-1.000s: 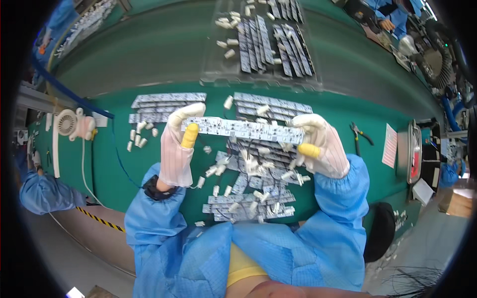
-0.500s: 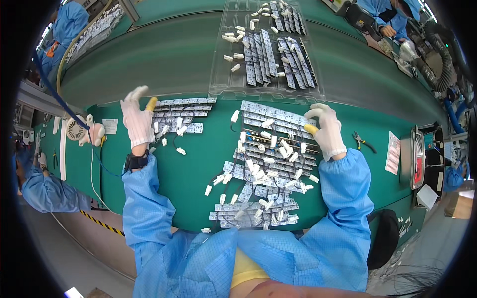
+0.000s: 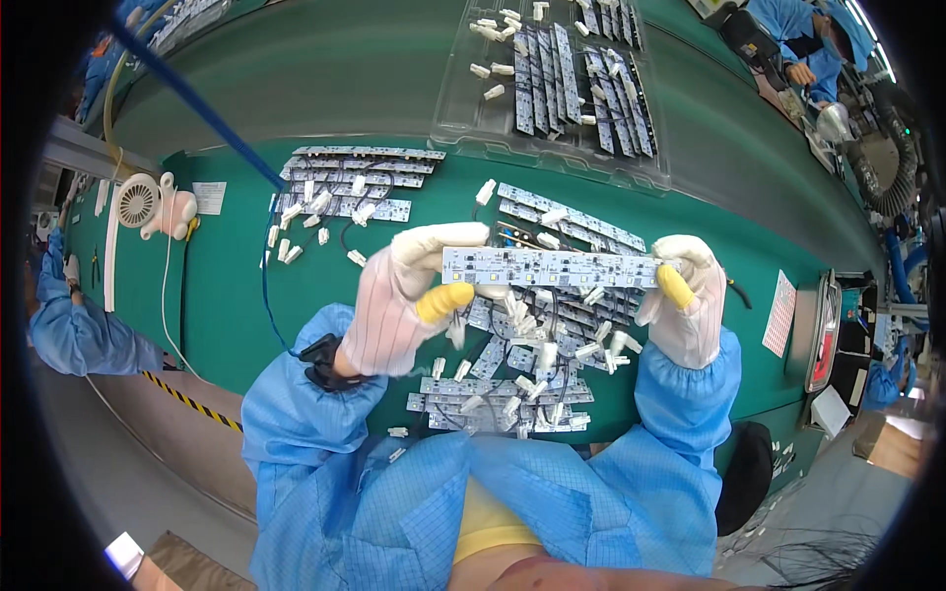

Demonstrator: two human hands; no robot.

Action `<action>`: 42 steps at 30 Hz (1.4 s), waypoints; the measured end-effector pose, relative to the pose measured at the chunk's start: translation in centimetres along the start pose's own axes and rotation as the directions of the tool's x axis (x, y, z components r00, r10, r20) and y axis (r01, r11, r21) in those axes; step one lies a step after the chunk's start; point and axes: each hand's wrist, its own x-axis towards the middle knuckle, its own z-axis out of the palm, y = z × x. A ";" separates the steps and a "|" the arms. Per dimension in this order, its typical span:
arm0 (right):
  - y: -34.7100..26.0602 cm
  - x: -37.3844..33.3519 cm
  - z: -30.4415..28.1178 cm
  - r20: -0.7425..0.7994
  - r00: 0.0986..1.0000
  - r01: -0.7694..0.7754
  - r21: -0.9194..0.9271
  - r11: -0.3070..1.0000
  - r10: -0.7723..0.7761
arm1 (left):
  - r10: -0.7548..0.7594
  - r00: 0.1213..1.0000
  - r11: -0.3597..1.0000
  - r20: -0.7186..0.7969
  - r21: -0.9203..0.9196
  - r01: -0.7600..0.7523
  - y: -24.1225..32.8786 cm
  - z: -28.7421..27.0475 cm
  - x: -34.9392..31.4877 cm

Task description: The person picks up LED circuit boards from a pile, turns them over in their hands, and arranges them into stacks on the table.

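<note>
A long white circuit board strip (image 3: 552, 267) with small yellowish square parts is held up level before me. My left hand (image 3: 404, 291), gloved with a yellow thumb cover, pinches its left end. My right hand (image 3: 687, 295), gloved the same way, grips the right end between thumb and fingers. Below and behind the strip lies a pile of similar boards (image 3: 503, 394) with dark wires and white plug connectors, partly hidden by the strip and my hands. Farther left on the green bench, a smaller stack of boards (image 3: 365, 167) lies with its white connectors toward me.
A clear plastic tray (image 3: 463, 133) with more boards stands at the back. A small fan (image 3: 139, 201) sits on the left, with a blue cord (image 3: 197, 103) crossing above the bench. Right are pliers (image 3: 738, 293), mostly hidden, a label sheet (image 3: 778, 312) and a metal box (image 3: 823, 330). Other people work nearby.
My left hand has come from the left stack to the middle. My right hand has lifted a strip off the pile toward me, and both hands now hold it.
</note>
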 end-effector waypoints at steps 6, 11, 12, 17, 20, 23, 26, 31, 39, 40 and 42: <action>-0.2 0.3 0.0 -0.021 0.986 -0.167 0.056 0.984 0.168 | 0.249 0.968 0.866 -0.031 0.454 -0.208 -0.6 -1.6 0.4; 0.4 0.2 -0.6 0.068 0.997 -0.047 0.000 0.999 0.047 | 0.325 0.946 0.815 -0.002 0.507 -0.279 0.0 -2.1 0.4; 0.1 0.1 -0.5 0.064 0.997 -0.048 -0.004 0.999 0.049 | 0.317 0.948 0.771 0.038 0.571 -0.281 0.2 -2.2 0.5; -0.5 -0.1 0.1 0.084 0.996 -0.050 0.066 0.997 0.044 | 0.387 0.921 0.774 0.029 0.533 -0.342 -0.1 -2.6 0.7; -1.1 -0.4 0.5 -0.023 0.988 -0.151 -0.023 0.988 0.150 | 0.400 0.916 0.803 -0.023 0.491 -0.338 0.1 -2.2 0.9; -1.1 -0.6 0.0 0.089 0.993 -0.086 0.041 0.995 0.082 | 0.441 0.897 0.710 0.045 0.593 -0.379 0.1 -2.7 1.5; -1.1 -0.7 0.4 0.081 0.997 -0.004 0.030 1.000 0.002 | 0.460 0.887 0.695 0.049 0.601 -0.394 0.1 -2.6 1.8; -1.8 -1.0 0.4 0.058 0.995 -0.073 -0.033 0.997 0.075 | 0.474 0.880 0.694 0.026 0.604 -0.392 -0.4 -2.6 1.5; -3.2 -1.3 1.1 0.050 0.986 -0.157 -0.076 0.985 0.161 | 0.250 0.952 0.847 -0.175 0.516 -0.128 -1.1 -2.1 1.1; -3.5 -1.3 1.0 0.095 0.969 -0.218 -0.109 0.970 0.228 | 0.246 0.955 0.852 -0.163 0.507 -0.133 -1.0 -2.1 1.2; -3.2 -1.5 0.7 0.114 0.975 -0.183 -0.062 0.981 0.190 | 0.135 0.977 0.804 -0.166 0.594 -0.010 -0.2 -1.8 1.6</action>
